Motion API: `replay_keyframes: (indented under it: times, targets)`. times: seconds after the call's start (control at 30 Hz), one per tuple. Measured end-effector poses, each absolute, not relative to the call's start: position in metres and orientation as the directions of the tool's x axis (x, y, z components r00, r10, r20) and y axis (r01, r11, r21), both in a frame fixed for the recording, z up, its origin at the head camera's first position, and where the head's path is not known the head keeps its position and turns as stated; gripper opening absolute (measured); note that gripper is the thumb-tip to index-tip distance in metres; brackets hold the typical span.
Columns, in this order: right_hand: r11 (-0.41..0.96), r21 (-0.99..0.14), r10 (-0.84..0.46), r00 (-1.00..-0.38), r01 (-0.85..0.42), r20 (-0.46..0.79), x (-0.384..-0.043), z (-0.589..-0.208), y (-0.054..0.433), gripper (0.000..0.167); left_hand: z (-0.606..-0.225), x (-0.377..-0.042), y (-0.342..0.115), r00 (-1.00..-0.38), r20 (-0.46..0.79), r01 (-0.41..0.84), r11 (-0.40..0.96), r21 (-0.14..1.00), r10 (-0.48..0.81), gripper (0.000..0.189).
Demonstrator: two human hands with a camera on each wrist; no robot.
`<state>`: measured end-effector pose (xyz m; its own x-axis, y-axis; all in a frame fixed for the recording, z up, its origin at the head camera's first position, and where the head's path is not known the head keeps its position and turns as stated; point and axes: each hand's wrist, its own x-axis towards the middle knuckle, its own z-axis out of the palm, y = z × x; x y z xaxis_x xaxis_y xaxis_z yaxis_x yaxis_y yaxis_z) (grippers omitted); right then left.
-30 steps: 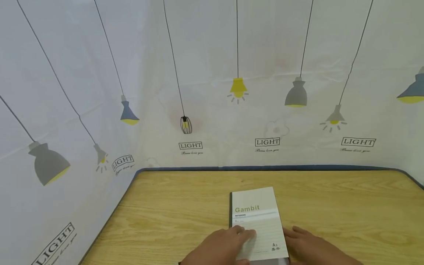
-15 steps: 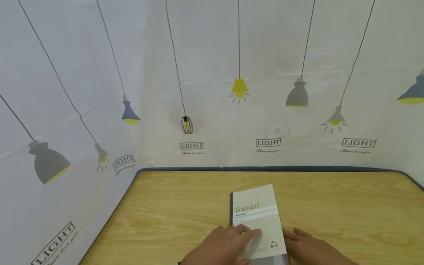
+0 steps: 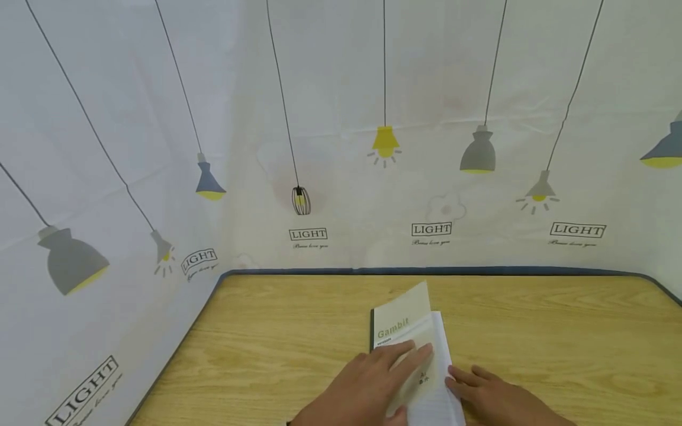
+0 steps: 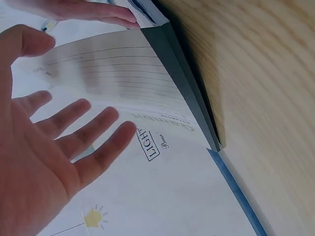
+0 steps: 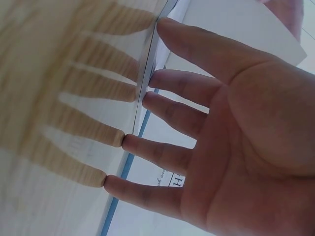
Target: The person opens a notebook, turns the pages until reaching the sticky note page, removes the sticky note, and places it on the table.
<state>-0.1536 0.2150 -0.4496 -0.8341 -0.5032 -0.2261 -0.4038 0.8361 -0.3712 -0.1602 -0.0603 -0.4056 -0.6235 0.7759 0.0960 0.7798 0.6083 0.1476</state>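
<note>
A notebook (image 3: 441,393) with a dark spine and the word "Gambit" lies on the wooden table. Its pale front cover (image 3: 402,313) is lifted on the right side and tilts toward the left, baring lined white pages along the right edge. Over the cover lies my left hand (image 3: 367,381), fingers straight, with the fingertips near the raised part. In the left wrist view, the left hand (image 4: 49,152) has its fingers spread beside the cover. My right hand (image 5: 231,137) reaches its straight fingers to the table, thumb and fingertips at the notebook's right edge.
Wood-grain table top (image 3: 559,331) surrounds the notebook. White curtain-like sheeting (image 3: 351,177) printed with lamps and "LIGHT" signs stands behind and at the sides. A dark blue border (image 3: 426,270) runs along the table's back edge.
The front cover has risen from lying nearly flat to tilting left, and lined pages have come into sight. My left hand has moved slightly up and right. The right hand has barely moved.
</note>
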Motion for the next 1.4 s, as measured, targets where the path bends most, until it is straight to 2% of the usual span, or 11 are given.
replay_keyframes:
  times: [0.33, 0.57, 0.77, 1.17, 1.4]
  targets:
    - [0.83, -0.348, -0.518, -0.834, -0.436, -0.189, -0.153, -0.451, 0.217, 0.085, -0.397, -0.161, -0.06, -0.448, 0.41, 0.868, 0.496, -0.012, 0.794, 0.093]
    - [0.837, -0.343, -0.51, -0.835, -0.427, -0.207, -0.154, -0.449, 0.215, 0.085, -0.391, -0.161, -0.063, -0.411, 0.489, 0.866, 0.497, -0.053, 0.769, 0.085]
    - [0.838, -0.34, -0.508, -0.839, -0.427, -0.198, -0.154, -0.448, 0.214, 0.083, -0.381, -0.161, -0.067, -0.344, 0.558, 0.866, 0.484, -0.122, 0.755, 0.075]
    - [0.852, -0.328, -0.493, -0.835, -0.407, -0.243, -0.155, -0.453, 0.214, 0.086, -0.367, -0.16, -0.08, -0.344, 0.559, 0.857, 0.496, -0.142, 0.755, 0.054]
    - [0.855, -0.337, -0.487, -0.834, -0.395, -0.259, -0.155, -0.449, 0.214, 0.088, -0.36, -0.16, -0.087, -0.411, 0.507, 0.841, 0.53, -0.11, 0.758, 0.046]
